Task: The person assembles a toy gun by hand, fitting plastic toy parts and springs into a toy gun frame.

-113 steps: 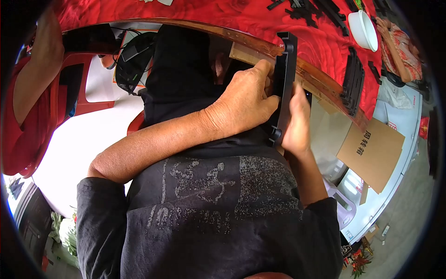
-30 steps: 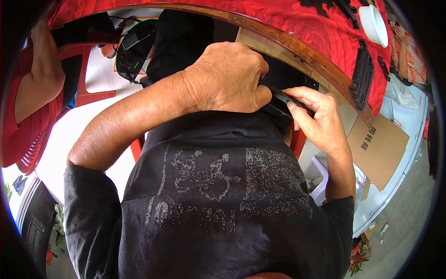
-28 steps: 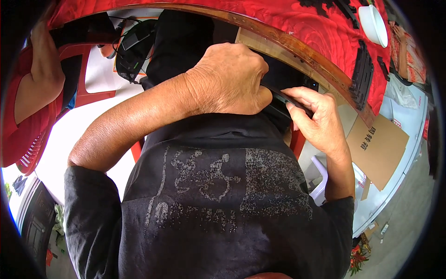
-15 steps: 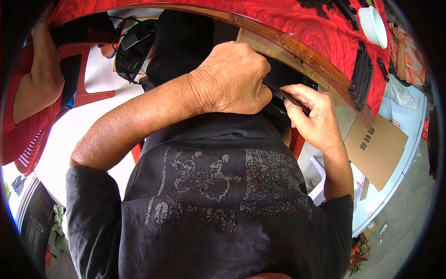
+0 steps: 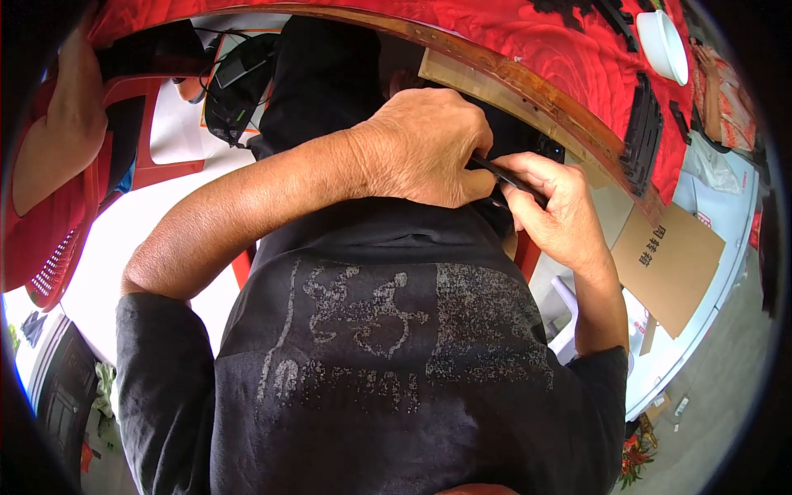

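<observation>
A slim black strip [image 5: 517, 181] spans the gap between my hands, over my lap. Its right part is pinched between the thumb and fingers of my right hand [image 5: 559, 206]. My left hand [image 5: 431, 150] is curled closed with its back turned up, and the strip's other end runs in by its thumb and forefinger. How the fingers grip there is mostly hidden. Similar long black pieces [image 5: 642, 136] lie in a small stack by the table edge, to the upper right of my right hand.
Ahead, a wood-edged table [image 5: 462, 39] bears a red cloth [image 5: 445, 11] and a white bowl [image 5: 660, 49]. Flat cardboard [image 5: 681, 264] lies at right. A black bag [image 5: 235, 103] sits upper left. One person [image 5: 62, 157] is at left, another [image 5: 730, 107] at far right.
My left hand has moved slightly right and down, closer to my right hand. Less of the strip shows between them. My right hand has barely moved.
</observation>
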Tool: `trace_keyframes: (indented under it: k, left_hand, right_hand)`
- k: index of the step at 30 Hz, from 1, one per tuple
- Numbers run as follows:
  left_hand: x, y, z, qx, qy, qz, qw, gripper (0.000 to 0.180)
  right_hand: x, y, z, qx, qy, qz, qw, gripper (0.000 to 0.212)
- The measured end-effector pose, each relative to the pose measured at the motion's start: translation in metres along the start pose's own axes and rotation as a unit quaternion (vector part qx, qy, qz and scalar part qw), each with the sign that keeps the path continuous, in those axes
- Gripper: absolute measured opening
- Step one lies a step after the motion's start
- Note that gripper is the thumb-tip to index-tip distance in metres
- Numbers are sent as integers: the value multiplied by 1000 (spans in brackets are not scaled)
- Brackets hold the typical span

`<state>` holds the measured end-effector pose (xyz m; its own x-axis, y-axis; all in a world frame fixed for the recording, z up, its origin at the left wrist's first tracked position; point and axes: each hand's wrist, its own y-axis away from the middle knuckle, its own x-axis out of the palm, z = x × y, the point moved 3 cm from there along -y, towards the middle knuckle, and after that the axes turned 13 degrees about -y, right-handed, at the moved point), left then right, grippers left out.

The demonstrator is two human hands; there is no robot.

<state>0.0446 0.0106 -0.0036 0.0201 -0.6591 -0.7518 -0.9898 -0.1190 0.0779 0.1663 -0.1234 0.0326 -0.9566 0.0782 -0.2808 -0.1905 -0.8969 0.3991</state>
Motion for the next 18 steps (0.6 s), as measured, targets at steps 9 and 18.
trace_keyframes:
  k: [9,18]
  left_hand:
    - [-1,10,-9,7,43,-3,999,20]
    - [4,17,-17,-6,33,-12,999,19]
  right_hand:
    - [2,7,11,70,33,4,997,20]
    - [4,12,5,-17,13,7,1000,22]
